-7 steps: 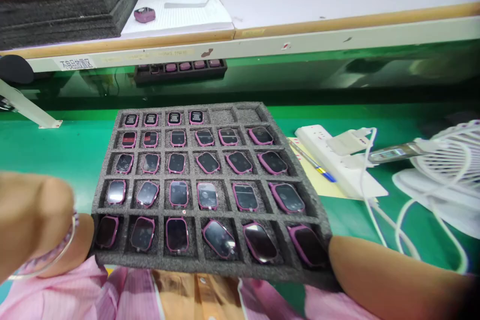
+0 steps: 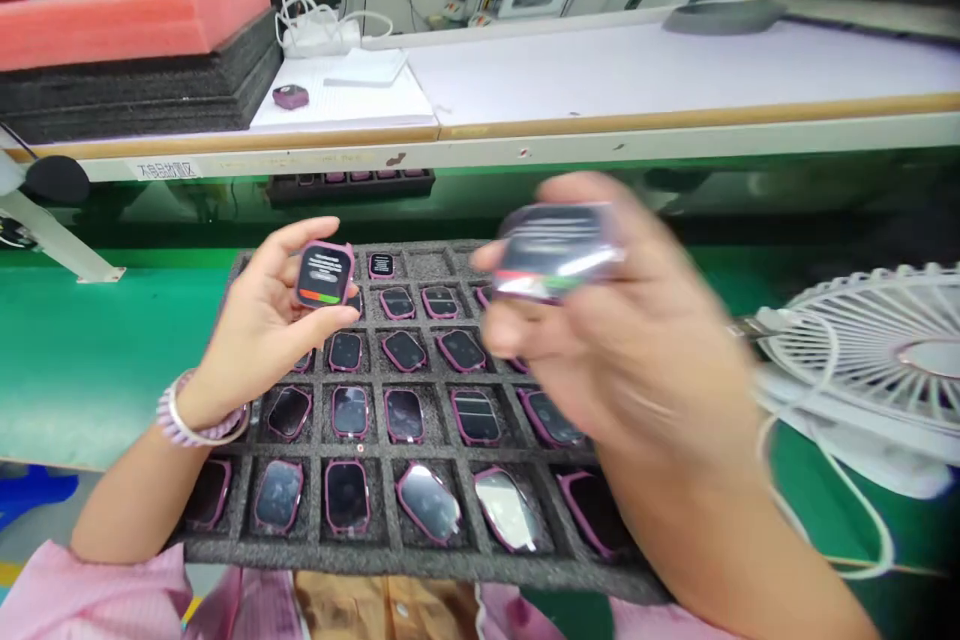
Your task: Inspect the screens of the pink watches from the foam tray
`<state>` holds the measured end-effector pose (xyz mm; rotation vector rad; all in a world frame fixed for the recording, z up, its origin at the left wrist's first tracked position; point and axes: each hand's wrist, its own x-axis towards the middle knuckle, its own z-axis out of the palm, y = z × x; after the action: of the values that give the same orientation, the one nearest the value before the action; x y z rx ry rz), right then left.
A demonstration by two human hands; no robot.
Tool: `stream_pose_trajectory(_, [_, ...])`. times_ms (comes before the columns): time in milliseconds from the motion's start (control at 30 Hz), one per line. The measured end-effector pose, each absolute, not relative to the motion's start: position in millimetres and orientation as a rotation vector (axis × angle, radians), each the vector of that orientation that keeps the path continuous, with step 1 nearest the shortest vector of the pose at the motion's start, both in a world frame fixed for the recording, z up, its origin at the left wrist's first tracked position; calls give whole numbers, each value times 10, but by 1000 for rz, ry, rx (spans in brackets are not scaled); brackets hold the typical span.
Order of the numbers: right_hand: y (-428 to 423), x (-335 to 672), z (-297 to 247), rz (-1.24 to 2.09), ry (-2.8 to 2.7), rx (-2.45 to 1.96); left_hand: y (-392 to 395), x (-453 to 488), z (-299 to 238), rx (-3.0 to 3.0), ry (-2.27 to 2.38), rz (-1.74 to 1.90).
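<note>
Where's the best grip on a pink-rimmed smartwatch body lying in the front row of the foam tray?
Probably the two long edges of the pink bezel, coming from straight above. The front-row smartwatch body lies screen up in a cell of the grey foam tray, so only its top face and rim show. Foam walls close it in on all sides, ruling out a sideways approach.

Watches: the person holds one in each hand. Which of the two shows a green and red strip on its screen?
The watch in the left hand, held over the foam tray. The right hand's watch is blurred, showing no such strip.
</note>
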<state>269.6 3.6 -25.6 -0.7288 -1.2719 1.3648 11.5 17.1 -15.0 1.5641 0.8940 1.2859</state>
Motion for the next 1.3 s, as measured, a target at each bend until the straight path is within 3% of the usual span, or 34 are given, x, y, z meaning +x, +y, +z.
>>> stream_pose_trajectory(233, [432,2431,-593,1774,-1129,-664,471,228,-526,1464,888,1167])
stream_pose_trajectory(1300, [508,2319,-688,1628,-1117,-707,412,358,-493,1236,890,1141])
